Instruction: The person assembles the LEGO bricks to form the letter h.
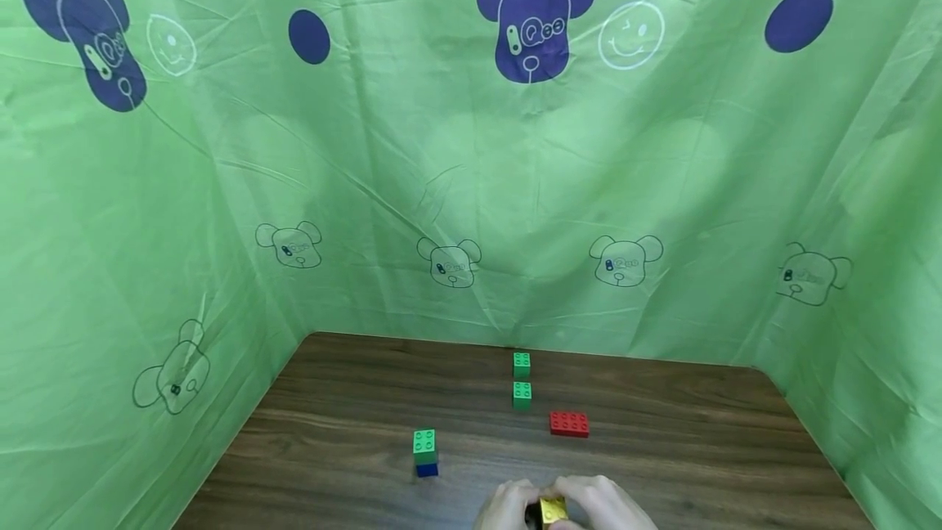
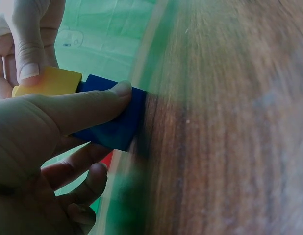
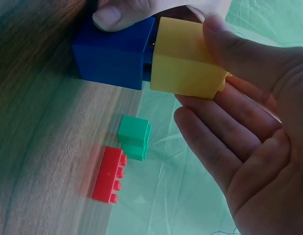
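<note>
My left hand [image 2: 48, 117] pinches a blue toy brick [image 3: 112, 54] low at the table's near side, its thumb lying along the brick's face. With thumb and fingers my right hand [image 3: 254, 98] holds a yellow toy brick [image 3: 183, 58]. The yellow brick is lined up on the blue brick's studded side, and a narrow gap with the blue studs shows between them in the right wrist view. In the head view both hands meet at the bottom edge, where the yellow brick [image 1: 553, 509] shows between them and the blue one is mostly hidden.
On the brown wooden table [image 1: 353, 399] a green brick [image 1: 424, 444] sits on a dark blue brick [image 1: 427, 470], left of the hands. Two green bricks, a farther [image 1: 522, 363] and a nearer one [image 1: 522, 395], stand beyond, beside a red brick [image 1: 569, 424]. Green cloth [image 1: 397, 145] surrounds the table.
</note>
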A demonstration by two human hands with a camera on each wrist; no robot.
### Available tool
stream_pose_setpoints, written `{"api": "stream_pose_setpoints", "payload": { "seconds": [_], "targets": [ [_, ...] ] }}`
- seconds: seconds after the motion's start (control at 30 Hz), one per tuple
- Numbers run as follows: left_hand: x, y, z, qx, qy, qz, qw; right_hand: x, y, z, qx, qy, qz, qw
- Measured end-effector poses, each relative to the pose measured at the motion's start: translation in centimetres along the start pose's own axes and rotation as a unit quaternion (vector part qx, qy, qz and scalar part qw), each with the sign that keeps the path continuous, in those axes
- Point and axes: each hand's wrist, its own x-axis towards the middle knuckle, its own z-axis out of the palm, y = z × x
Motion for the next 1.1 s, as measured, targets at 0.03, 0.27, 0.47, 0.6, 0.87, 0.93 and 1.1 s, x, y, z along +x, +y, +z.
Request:
{"api": "stream_pose_setpoints", "payload": {
  "seconds": [0.03, 0.27, 0.47, 0.6, 0.87, 0.93, 1.1],
  "targets": [
    [0.0, 0.0, 0.0, 0.002, -0.002, 0.000, 1.0000, 0.0, 0.0, 0.0, 0.003, -0.002, 0.001, 1.000],
    [0.2, 0.0, -0.3, -0.059, -0.047, -0.054, 0.9957, -0.1, 0.0, 0.1, 0.009, 0.005, -0.003, 1.000],
    [0.2, -0.1, -0.4, -0.063, -0.057, -0.060, 0.9946, -0.3, 0.3, 0.3, 0.018, 0.016, -0.005, 1.000],
    [0.3, -0.2, -0.4, -0.029, -0.041, -0.025, 0.9984, -0.4, 0.5, 0.5, 0.017, 0.031, -0.015, 0.999],
    [0.5, 0.1, -0.4, -0.068, -0.071, -0.070, 0.9927, -1.1, 1.2, 1.1, -0.017, 0.092, -0.073, 0.993],
    [0.5, 0.2, -0.5, -0.069, -0.074, -0.069, 0.9925, -1.2, 1.4, 1.2, -0.029, 0.101, -0.082, 0.991],
    [0.4, 0.1, -0.5, -0.020, -0.070, -0.041, 0.9965, -1.3, 1.4, 1.3, -0.032, 0.108, -0.078, 0.991]
  ]
}}
